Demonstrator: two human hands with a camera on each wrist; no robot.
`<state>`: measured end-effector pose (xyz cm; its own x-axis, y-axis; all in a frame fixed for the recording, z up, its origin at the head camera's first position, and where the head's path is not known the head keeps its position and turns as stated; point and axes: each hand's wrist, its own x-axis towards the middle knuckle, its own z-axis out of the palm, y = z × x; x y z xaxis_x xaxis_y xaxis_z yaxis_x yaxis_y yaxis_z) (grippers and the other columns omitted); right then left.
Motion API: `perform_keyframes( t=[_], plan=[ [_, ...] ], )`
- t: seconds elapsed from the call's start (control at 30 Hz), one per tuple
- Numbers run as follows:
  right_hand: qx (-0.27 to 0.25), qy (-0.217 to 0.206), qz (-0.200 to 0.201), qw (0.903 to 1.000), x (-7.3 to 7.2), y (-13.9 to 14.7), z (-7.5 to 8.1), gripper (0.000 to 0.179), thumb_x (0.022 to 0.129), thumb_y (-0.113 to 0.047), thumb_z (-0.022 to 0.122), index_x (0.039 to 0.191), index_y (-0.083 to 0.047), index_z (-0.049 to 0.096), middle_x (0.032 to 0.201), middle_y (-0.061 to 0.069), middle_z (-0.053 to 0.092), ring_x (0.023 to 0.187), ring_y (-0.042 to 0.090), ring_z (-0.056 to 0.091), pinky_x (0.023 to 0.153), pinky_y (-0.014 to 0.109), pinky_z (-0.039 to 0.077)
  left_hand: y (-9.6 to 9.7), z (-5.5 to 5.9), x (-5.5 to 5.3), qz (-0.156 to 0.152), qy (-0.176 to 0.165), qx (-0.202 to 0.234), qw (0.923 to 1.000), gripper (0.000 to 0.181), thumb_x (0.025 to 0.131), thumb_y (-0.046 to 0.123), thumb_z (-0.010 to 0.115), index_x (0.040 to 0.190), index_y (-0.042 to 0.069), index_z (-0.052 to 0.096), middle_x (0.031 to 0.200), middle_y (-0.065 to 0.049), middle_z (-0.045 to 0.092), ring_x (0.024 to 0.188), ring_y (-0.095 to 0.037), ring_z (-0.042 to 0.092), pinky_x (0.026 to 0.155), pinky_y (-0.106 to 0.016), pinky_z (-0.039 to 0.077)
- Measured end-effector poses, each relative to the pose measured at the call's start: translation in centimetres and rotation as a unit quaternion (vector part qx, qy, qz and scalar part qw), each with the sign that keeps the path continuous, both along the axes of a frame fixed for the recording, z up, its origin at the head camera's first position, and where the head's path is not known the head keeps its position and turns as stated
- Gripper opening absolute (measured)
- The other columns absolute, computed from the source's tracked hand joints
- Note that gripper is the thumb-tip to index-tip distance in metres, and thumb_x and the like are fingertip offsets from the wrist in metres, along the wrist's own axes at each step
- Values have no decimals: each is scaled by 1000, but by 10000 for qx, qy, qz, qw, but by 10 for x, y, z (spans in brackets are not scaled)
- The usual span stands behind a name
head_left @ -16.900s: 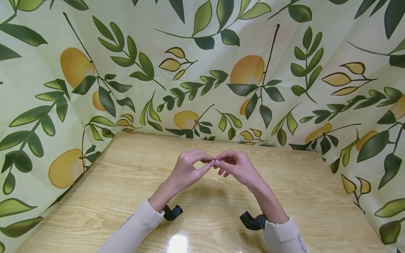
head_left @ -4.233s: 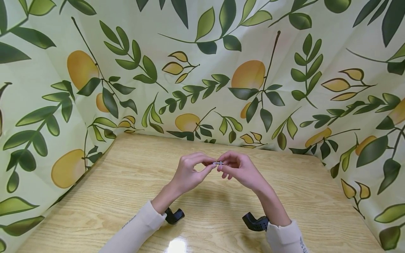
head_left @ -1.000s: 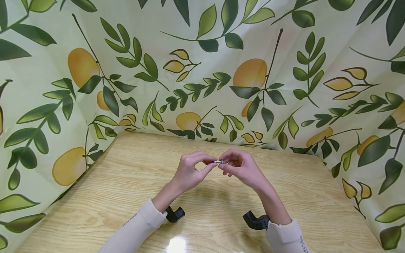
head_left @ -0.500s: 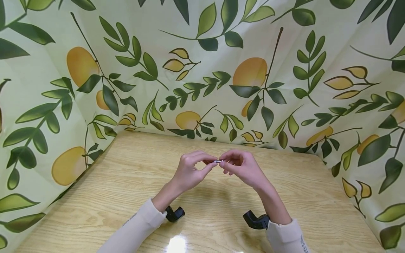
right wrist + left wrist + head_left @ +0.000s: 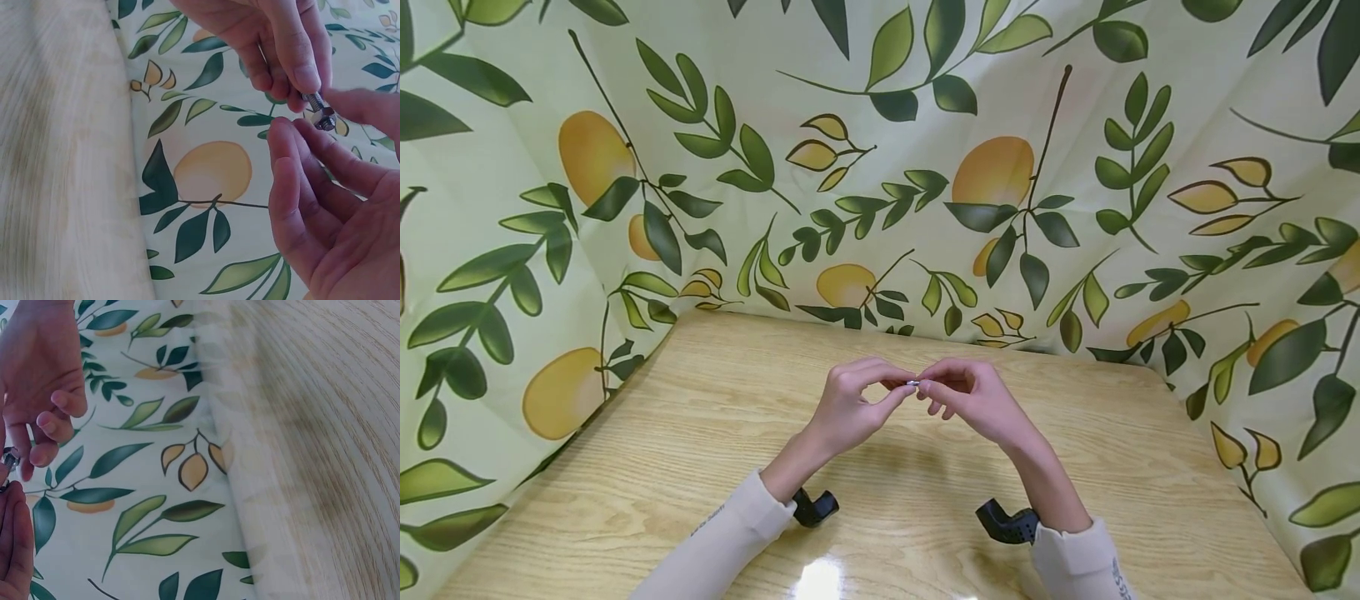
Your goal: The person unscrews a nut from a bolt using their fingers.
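Both hands meet above the wooden table in the head view, around a small metal bolt (image 5: 913, 383) held nearly level. My left hand (image 5: 851, 403) pinches one end of the bolt between thumb and fingers, hiding that end. In the right wrist view, the threaded bolt (image 5: 314, 102) sticks out from the left hand's fingertips, with a hex nut (image 5: 324, 117) near its free end. My right hand (image 5: 972, 398) has its thumb and index finger on either side of the nut, its other fingers loosely bent. The left wrist view catches the metal piece (image 5: 10, 459) at its edge.
The wood-grain table (image 5: 737, 392) spreads under the hands. A cloth with leaf and fruit prints (image 5: 880, 208) hangs around its back and sides. Black wrist mounts (image 5: 814, 507) show at both sleeve cuffs.
Over the last second the right fingertips have moved left along the bolt and now cover its nut end. The left hand keeps its pinch; over the longer span, the visible length of bolt varies.
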<state>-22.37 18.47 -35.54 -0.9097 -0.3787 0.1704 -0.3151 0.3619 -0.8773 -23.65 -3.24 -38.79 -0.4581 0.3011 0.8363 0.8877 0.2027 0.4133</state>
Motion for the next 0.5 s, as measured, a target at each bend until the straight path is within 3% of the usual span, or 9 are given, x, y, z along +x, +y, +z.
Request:
perform_keyframes(
  t=[0.2, 0.3, 0.5],
  plan=[
    [-66, 68, -53, 9999, 1, -1, 0, 19, 97, -14, 72, 108, 1, 72, 98, 21, 74, 73, 14, 70, 66, 32, 61, 0, -1, 0, -2, -38, -17, 10000, 11, 87, 3, 81, 97, 6, 81, 88, -3, 80, 78, -12, 73, 67, -32, 62],
    [-102, 65, -146, 9998, 2, -2, 1, 18, 93, -10, 75, 107, 1, 72, 96, 18, 74, 73, 14, 70, 66, 32, 61, 0, -2, -2, 0, 17, -17, 10000, 11, 87, 1, 81, 97, 6, 81, 88, -4, 80, 77, -12, 73, 67, -29, 61],
    [-33, -29, -243, 9997, 3, 0, 2, 28, 92, -12, 76, 116, 0, 70, 100, 15, 74, 76, 19, 71, 66, 29, 59, 1, -3, -2, -51, 69, 8, 10000, 12, 86, 1, 81, 97, 5, 80, 87, -4, 79, 77, -13, 73, 70, -25, 61]
  ],
)
